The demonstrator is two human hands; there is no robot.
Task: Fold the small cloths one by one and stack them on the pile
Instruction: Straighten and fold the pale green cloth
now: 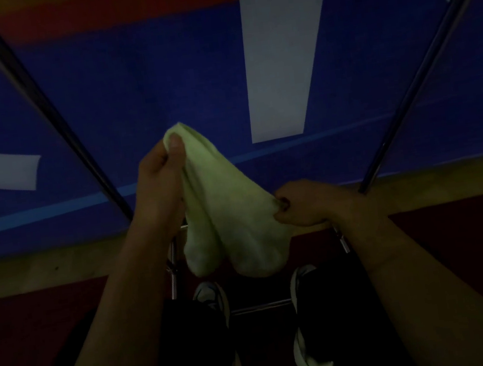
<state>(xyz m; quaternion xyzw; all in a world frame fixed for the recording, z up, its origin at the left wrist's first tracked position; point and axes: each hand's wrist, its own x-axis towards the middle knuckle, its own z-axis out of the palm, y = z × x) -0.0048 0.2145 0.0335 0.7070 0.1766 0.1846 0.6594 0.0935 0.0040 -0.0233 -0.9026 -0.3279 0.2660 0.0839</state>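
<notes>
- Because it sags in two soft lobes between the hands, the pale green cloth [231, 211] looks light and limp, with no stiffness of its own; I judge it will droop wherever it is not supported.
- It hangs in mid-air in front of the person, above the white shoes [216, 303] and the dim red floor [40, 347], touching no surface.
- The best places to hold it seem to be the corners or the edge, since a grip in the middle would only bunch it; the fabric looks nappy rather than slick, so a light pinch should keep it.
- The left hand [158, 178] is raised, its thumb and fingers closed in a pinch on the top corner of the cloth, which peeks out above the thumb tip.
- The right hand [304, 203] is lower and off to the side, fingers curled tight round another corner, drawing that edge out sideways.
- Between the two grips the upper edge runs slanted and fairly taut, while the rest hangs loose below.
- No pile shows in this view; the scene is dark, and only chrome tubes [424, 66] and a blue panel [160, 86] stand behind.
- By my reading the fold is not yet made; the cloth is only being spread.
</notes>
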